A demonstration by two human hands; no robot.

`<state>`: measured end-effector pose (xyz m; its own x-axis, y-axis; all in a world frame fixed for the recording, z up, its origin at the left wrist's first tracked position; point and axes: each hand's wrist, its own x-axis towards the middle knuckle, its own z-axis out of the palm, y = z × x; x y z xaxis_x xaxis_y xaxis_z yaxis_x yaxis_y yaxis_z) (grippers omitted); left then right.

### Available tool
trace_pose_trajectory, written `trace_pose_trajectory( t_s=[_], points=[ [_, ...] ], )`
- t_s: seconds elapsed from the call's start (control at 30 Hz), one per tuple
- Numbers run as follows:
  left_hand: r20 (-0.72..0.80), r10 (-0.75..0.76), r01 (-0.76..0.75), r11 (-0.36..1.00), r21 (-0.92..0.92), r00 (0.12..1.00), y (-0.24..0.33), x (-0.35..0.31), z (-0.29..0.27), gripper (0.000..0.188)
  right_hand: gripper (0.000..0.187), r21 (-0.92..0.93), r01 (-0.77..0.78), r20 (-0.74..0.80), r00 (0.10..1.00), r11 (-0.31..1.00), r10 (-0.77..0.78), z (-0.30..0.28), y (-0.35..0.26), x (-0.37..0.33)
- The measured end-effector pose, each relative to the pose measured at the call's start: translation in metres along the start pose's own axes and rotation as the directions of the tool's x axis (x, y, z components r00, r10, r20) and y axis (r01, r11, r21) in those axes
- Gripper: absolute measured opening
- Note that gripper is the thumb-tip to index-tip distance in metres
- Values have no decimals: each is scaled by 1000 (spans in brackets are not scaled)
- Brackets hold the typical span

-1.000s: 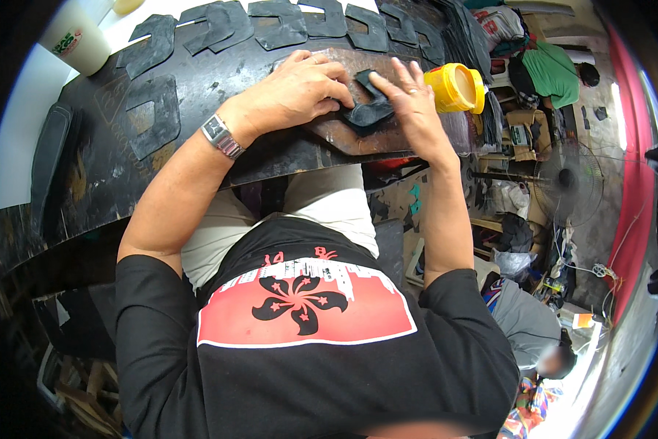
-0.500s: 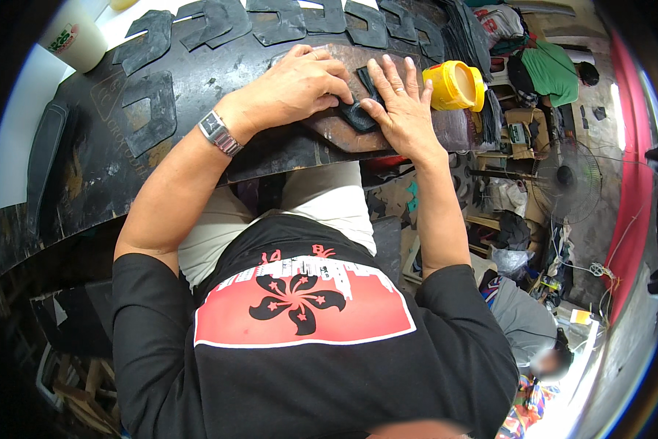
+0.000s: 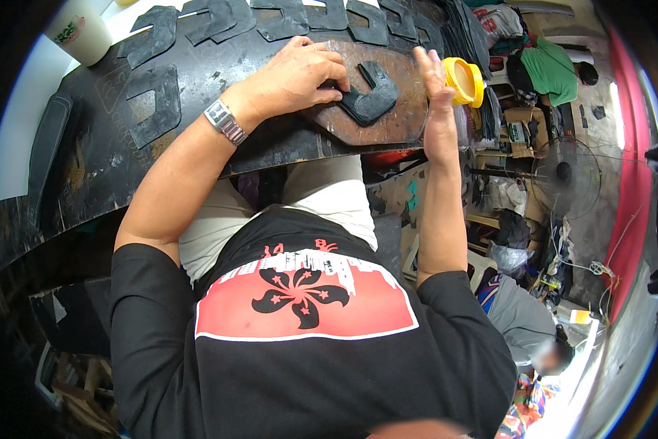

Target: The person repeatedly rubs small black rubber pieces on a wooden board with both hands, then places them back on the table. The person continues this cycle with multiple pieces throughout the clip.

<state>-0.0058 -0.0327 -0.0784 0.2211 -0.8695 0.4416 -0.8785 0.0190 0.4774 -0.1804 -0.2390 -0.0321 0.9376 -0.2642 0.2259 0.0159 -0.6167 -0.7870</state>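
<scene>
A small black C-shaped piece of leather-like sheet (image 3: 376, 102) lies on a brown board (image 3: 409, 113) at the table's near edge. My left hand (image 3: 307, 79) has its fingers curled, with thumb and forefinger pinching the piece's left end. To the right, my right hand (image 3: 439, 95) is turned on edge above the board's right side, fingers stretched out and holding nothing. It is apart from the piece and partly in front of an open yellow jar (image 3: 466, 82) with tan contents.
Several larger black C-shaped pieces (image 3: 153, 104) lie on the dark table (image 3: 219, 80). A pale cup (image 3: 80, 36) stands at the far left, near a long black item (image 3: 49, 157). Black sheets (image 3: 461, 33) are stacked at the right. Two people and a fan (image 3: 563, 172) are farther right.
My right hand has lifted off the piece and moved right, turning on edge and uncovering the piece. My left hand stays at its left end.
</scene>
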Motion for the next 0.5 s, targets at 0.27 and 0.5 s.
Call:
trace_pose_trajectory(
  t_s=[0.27, 0.5],
  points=[
    [-142, 22, -21, 1000, 3, 990, -2, -1, 4, 16, 77, -755, 153, 157, 986, 638, -51, 55, -3, -31],
    [-38, -43, 45, 998, 40, 998, 2, -1, 0, 17, 94, -827, 126, 134, 991, 549, -26, 63, -12, -48]
  ],
)
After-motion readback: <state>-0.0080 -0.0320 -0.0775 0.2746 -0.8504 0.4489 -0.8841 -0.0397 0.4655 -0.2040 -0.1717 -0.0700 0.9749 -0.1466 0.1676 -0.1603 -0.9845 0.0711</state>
